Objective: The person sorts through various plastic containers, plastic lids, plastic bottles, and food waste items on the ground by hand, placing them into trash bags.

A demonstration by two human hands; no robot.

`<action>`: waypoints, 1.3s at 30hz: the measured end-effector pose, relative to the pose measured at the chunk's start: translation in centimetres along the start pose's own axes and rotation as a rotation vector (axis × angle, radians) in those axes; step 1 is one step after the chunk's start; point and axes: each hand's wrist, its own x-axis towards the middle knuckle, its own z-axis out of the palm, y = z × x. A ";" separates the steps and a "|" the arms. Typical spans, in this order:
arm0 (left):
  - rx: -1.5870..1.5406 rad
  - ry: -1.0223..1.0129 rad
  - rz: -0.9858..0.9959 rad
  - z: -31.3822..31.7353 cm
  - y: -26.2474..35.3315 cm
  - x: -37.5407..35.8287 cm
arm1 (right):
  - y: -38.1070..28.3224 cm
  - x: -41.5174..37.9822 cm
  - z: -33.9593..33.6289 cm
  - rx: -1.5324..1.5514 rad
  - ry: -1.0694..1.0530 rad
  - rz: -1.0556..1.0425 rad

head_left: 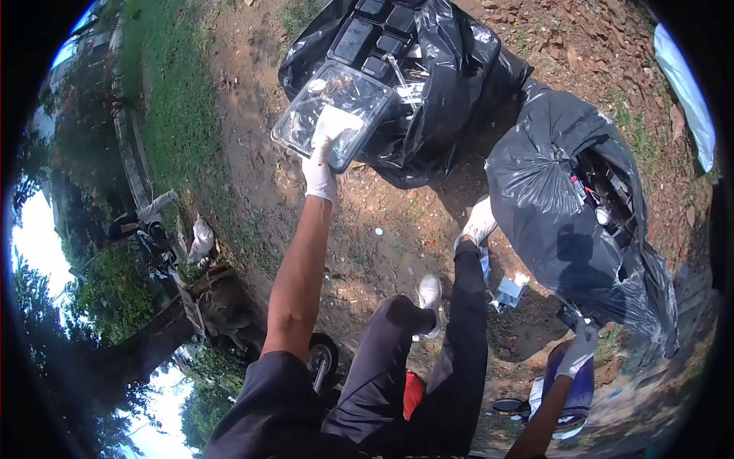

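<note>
My left hand (321, 164), in a white glove, is closed on a clear plastic container (351, 99) together with something white and flat. The container is beside an open black garbage bag (451, 92) with black plastic trays (356, 40) in it. At the lower right, my right hand (582, 346), also gloved in white, is closed at the lower edge of a second black bag (547, 191), near a small dark item. What exactly its fingers grip is too small to make out. The second bag is torn, and mixed waste shows through the opening.
A blue bin (572, 382) stands below my right hand. Light blue litter (511, 291) lies on the dirt near my shoes (430, 302). A wheel (323, 363) and a red object (413, 394) are near my legs. A pale sheet (684, 96) lies at the upper right.
</note>
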 end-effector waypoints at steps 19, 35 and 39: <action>0.116 -0.094 0.055 3.0 5.5 3.6 | -51.5 2.3 26.0 -0.139 -0.276 -0.317; 0.080 -0.037 -0.383 5.9 -6.1 6.4 | -52.3 -0.4 44.4 -0.620 -0.202 -0.359; 0.563 -0.500 -0.630 5.2 -5.8 7.9 | -49.4 3.3 38.2 -0.327 -0.101 -0.447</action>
